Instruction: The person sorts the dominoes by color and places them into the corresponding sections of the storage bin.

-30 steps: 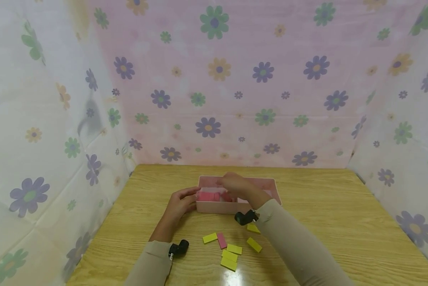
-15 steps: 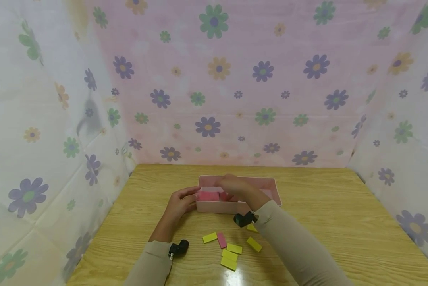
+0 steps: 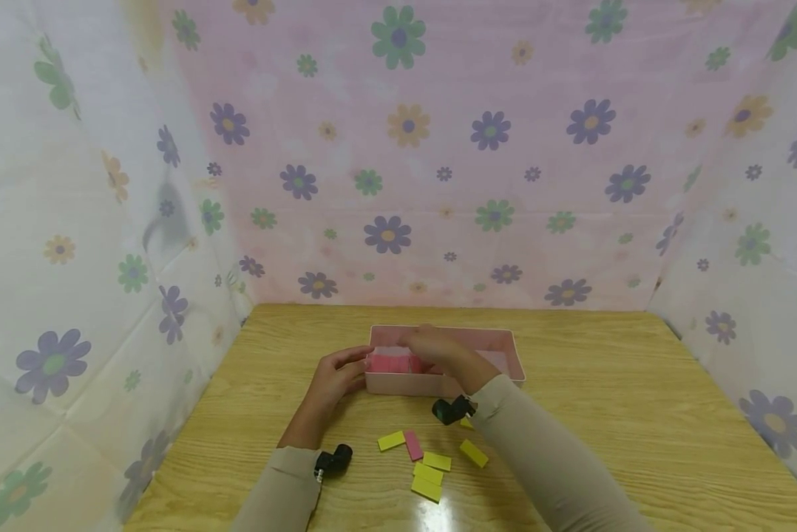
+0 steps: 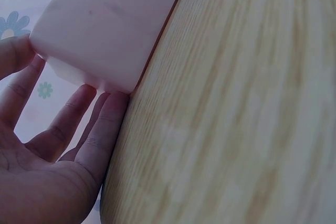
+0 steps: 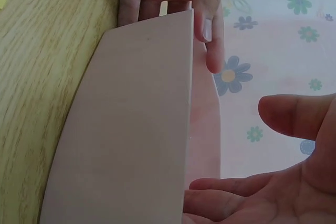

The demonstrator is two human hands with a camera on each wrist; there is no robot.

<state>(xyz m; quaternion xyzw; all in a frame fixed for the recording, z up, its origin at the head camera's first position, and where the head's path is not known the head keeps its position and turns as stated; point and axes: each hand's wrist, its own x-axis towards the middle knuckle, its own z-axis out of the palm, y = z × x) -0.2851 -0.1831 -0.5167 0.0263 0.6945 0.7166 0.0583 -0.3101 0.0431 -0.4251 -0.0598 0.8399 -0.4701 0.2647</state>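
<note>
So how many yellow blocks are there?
6 yellow blocks: three clustered together, one left of the pink block, one right of the cluster, one partly hidden by the right sleeve. More may be hidden.

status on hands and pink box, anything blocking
Left hand touching left end of pink box. Right hand: fingers inside, partly hidden. Pink pieces inside, left end. Loose blocks in front, apparently not blocking.

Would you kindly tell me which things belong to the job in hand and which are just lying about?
Apparently part of the work:
pink box, touched by the left hand
pink pieces inside it, by the right hand

Lying about, apparently:
yellow tiles on the table
pink tile beside them
</note>
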